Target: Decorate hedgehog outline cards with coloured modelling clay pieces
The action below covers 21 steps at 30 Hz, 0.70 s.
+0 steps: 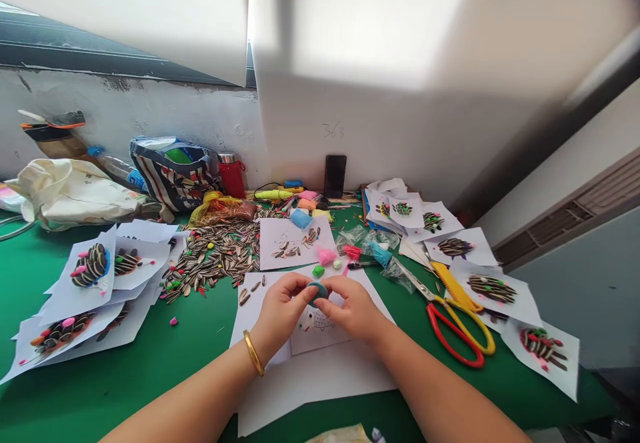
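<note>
Left hand (pixel 280 313), right hand (pixel 353 310), pinching blue clay (pixel 317 291)

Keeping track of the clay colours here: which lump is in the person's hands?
The blue-green lump, pinched between the left hand and right hand. The bright green lump and pink lump lie apart from them, just beyond the hands.

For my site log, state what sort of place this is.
Probably a craft workroom: a green-topped table is spread with loose sunflower seeds, finished seed-and-clay pictures on paper, and red-and-yellow scissors.
</note>
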Motion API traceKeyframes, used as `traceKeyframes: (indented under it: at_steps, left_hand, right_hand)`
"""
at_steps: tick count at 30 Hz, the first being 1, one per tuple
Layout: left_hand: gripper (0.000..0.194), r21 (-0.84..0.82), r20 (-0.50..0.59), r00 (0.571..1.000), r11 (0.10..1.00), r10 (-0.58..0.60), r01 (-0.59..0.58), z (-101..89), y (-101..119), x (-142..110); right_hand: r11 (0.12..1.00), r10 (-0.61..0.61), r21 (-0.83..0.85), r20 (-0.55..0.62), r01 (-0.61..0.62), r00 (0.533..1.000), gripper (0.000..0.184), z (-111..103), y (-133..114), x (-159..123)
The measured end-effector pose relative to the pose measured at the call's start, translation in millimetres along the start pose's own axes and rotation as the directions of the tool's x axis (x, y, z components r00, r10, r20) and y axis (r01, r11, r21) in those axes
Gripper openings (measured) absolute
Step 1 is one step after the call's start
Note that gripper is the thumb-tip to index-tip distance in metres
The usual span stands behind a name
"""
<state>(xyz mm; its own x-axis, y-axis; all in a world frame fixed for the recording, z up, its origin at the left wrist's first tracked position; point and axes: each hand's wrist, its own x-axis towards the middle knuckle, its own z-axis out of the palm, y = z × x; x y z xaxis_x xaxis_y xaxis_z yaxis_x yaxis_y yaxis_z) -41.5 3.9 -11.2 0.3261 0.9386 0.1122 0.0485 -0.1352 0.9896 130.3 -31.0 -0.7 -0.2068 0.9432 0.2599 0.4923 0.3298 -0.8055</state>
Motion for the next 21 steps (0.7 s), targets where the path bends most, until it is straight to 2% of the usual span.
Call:
traceKeyframes:
  at_steps: [4, 8, 12, 17, 21]
  left_hand:
    - [0.020, -0.012, 0.014, 0.999, 0.999, 0.035, -0.035, -0.1, -1.8, -0.2]
    - [0.023, 0.033, 0.022, 0.998, 0.997, 0.065, -0.065, -0.5, -1.8, -0.1]
    - [0.017, 0.001, -0.013, 1.000, 1.000, 0.023, -0.023, 0.7, 0.9, -0.1]
    - [0.022, -0.135, -0.003, 0.998, 0.989, -0.055, 0.054, 2.8, 3.2, 0.2]
    - [0.027, -0.120, 0.009, 0.998, 0.991, -0.055, 0.055, 3.4, 0.2, 1.0]
  right_hand:
    - [1.000, -0.010, -0.020, -0.009, 0.010, 1.000, 0.014, -0.4, 1.1, 0.7]
    - [0.997, 0.003, -0.074, -0.016, -0.004, 1.000, 0.011, 1.6, 3.1, 1.0]
    - [0.997, 0.002, -0.077, -0.024, -0.004, 1.000, 0.009, 2.5, 3.4, 0.6]
    - [1.000, 0.017, 0.000, -0.079, -0.017, 0.997, 0.013, 0.3, 6.4, -0.3]
    - [1.000, 0.026, -0.012, -0.089, -0.027, 0.996, 0.012, -0.2, 7.9, -0.9]
